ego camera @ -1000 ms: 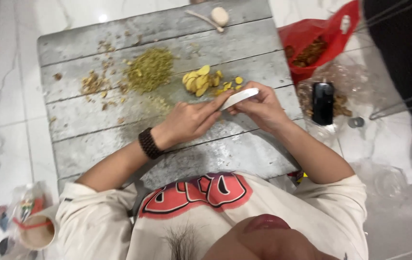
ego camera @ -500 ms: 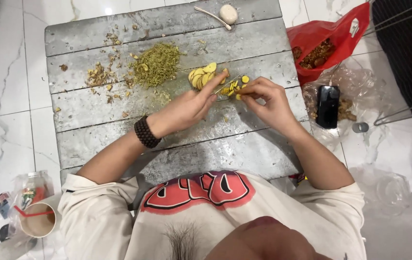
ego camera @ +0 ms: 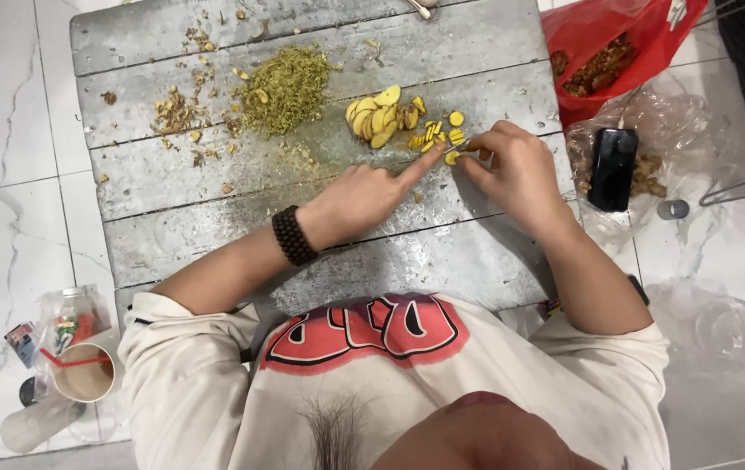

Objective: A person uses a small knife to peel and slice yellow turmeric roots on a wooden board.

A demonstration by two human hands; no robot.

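Head view: left hand (ego camera: 364, 196) points a finger at small yellow root slices (ego camera: 442, 139); right hand (ego camera: 512, 170) pinches one there.
Judged risk: loose slices near the grey wooden counter (ego camera: 216, 183) edge could scatter if nudged.

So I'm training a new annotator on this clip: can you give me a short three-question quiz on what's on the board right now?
1. True or false: the left hand wears a dark bead bracelet at the wrist.
2. What lies just beyond the fingertips of both hands? A) yellow slices B) a spoon C) a cup
3. Fill in: the black phone lies on a clear ___ beside the right hand.

Key: 1 true; 2 A; 3 plastic bag.
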